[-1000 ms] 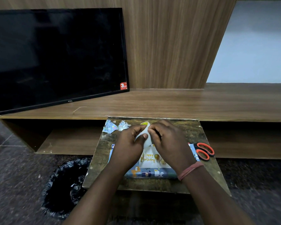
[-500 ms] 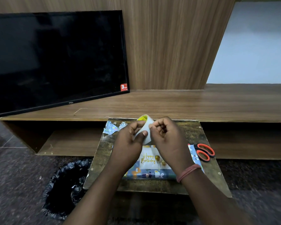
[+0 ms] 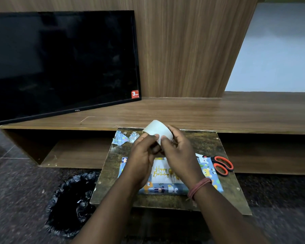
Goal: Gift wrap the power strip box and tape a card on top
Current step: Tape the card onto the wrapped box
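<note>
Raised higher, both hands [image 3: 163, 152] grip tape roll [image 3: 158, 131].

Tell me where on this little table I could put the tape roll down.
The table has bare strips left of the wrapped box, below the paper scraps, and at the far right corner behind the scissors. The middle is crowded: box, card, and both hands holding the tape roll.
</note>
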Tool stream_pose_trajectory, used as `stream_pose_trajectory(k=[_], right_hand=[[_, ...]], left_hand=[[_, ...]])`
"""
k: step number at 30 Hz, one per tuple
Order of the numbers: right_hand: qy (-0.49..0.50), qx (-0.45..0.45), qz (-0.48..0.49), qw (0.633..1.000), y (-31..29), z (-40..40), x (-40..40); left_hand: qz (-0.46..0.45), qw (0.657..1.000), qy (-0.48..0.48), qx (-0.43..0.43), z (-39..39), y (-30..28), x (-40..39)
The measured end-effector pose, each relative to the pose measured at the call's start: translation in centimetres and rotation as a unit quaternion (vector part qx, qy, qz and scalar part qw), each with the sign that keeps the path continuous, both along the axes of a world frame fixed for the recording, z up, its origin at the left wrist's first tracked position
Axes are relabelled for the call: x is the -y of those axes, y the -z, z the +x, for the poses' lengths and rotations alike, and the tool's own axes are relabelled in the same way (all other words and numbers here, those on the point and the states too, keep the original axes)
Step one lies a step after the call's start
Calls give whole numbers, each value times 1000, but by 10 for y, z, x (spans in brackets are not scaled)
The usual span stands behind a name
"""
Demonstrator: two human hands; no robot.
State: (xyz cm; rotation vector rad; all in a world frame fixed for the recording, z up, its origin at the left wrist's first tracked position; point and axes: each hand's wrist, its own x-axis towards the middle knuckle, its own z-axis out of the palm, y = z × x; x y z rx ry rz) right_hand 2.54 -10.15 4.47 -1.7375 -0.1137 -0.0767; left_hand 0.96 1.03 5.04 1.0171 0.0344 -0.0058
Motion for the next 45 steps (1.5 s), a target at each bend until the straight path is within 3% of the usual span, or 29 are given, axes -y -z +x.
stream_pose_trajectory(k=[4, 14, 45], right_hand=[[6, 52, -92, 994, 2, -3, -7], [-13, 83, -84, 993, -4, -6, -9], [-5, 93, -31, 995, 2, -1, -9]], left_hand=[[-33, 999, -27, -19, -4, -1, 5], [-143, 987, -67, -26, -5, 4, 12], [-132, 988, -79, -17, -4, 7, 18]])
